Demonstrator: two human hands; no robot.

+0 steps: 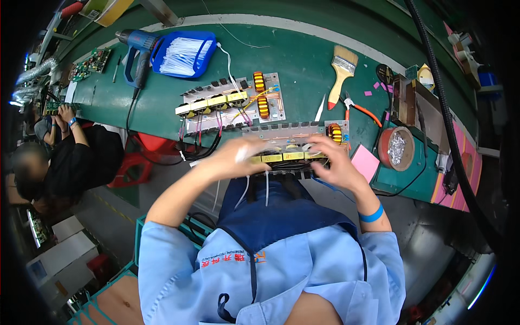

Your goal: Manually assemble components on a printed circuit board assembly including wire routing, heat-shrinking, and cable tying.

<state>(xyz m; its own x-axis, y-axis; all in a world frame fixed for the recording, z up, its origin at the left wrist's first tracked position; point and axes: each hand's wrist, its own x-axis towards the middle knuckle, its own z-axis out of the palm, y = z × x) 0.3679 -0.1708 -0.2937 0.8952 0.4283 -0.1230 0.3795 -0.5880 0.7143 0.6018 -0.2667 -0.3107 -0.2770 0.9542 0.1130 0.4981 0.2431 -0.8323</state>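
A circuit board (pixel 281 130) with a row of yellow-taped transformers (pixel 295 156) lies at the bench's front edge, close to my body. My left hand (pixel 242 156) is over its left part, the fingers smeared by motion, so their grip cannot be made out. Over the right end of the row, my right hand (pixel 337 164) has its fingers curved and apart, with the thumb on the near side. A copper-wound coil (pixel 335 133) sits beside those fingers. White cable ties (pixel 267 189) hang from the board's near edge. Just behind is a similar circuit board (pixel 275 96) with coils and dark wires.
Farther back are a blue tray (pixel 208 37) of white cable ties and a heat gun (pixel 140 54). To the right lie a brush (pixel 343 70), pliers (pixel 362 111), a pink pad (pixel 365 162) and a tape roll (pixel 383 147). Another person (pixel 81 160) sits at left.
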